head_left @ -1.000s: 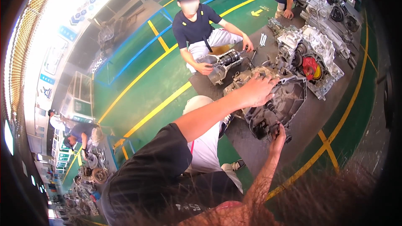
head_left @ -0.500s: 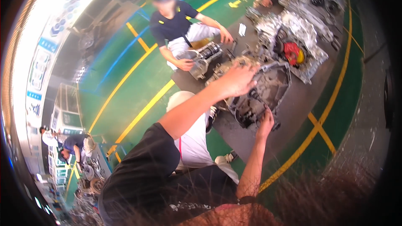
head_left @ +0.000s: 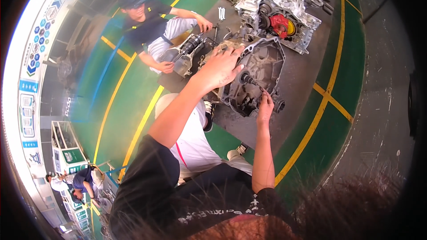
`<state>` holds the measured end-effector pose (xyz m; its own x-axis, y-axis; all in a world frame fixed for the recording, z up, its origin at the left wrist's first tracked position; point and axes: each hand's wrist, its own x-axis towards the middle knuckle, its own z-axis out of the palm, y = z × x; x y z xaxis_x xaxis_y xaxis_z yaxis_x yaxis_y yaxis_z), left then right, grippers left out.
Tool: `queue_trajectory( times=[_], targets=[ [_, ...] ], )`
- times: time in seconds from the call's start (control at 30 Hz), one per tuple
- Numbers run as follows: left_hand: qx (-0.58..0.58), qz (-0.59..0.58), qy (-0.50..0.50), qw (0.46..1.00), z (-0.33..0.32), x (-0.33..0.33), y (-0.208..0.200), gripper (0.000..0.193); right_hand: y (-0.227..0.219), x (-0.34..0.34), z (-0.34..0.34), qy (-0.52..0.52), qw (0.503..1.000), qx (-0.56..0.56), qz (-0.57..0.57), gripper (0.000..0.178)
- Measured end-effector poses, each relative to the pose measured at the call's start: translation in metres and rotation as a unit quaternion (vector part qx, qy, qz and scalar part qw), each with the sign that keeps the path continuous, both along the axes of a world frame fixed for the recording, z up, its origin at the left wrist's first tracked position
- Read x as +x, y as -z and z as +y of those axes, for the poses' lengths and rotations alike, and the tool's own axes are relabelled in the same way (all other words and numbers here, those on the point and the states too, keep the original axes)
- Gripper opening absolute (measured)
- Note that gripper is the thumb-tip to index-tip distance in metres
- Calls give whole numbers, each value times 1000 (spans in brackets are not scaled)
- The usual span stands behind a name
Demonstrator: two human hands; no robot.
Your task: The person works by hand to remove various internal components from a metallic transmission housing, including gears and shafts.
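A large open metal gearbox housing stands in front of me on a dark mat, its hollow side up. My left hand lies palm down across its left rim, fingers stretched and spread. Low on the housing's right side, my right hand pinches the near end of a dark, stepped shaft. A round, wider end of that shaft points up and left, over the hollow. Whether the shaft touches the housing inside, I cannot tell.
Across from me on the left, a person crouches with both hands at another metal assembly. Beyond the housing stands a silvery gearbox with a red and yellow part. Small pale pieces lie on the mat.
My view has shifted, so the scene sits further left and higher. The shaft shows more clearly at my right hand. Both my hands stay at the housing.
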<state>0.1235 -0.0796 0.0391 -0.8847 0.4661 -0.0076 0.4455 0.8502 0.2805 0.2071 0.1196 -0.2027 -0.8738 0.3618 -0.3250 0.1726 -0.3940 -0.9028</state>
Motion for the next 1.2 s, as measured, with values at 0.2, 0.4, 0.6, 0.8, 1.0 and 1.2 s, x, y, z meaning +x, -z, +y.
queue_trajectory(
  times=[0.2,0.4,0.6,0.8,1.0,1.2],
  targets=[
    [-7,-17,-9,1000,1,0,-2,64,-5,-8,-8,-18,997,75,-1,29],
    [-22,-5,-11,1000,0,2,0,62,-20,-17,11,-173,967,-168,-86,37],
    [-16,1,8,1000,-4,0,2,63,-18,-11,12,-205,935,-242,-158,45],
    [-15,-18,-3,1000,-3,-1,-1,64,-19,-18,18,-272,904,-280,-174,50],
    [-17,-48,-6,999,-1,1,-8,64,-26,-36,37,-311,904,-214,-202,46],
    [-11,-34,0,999,-2,3,-5,63,-28,-46,52,-369,893,-132,-220,45]
  ],
)
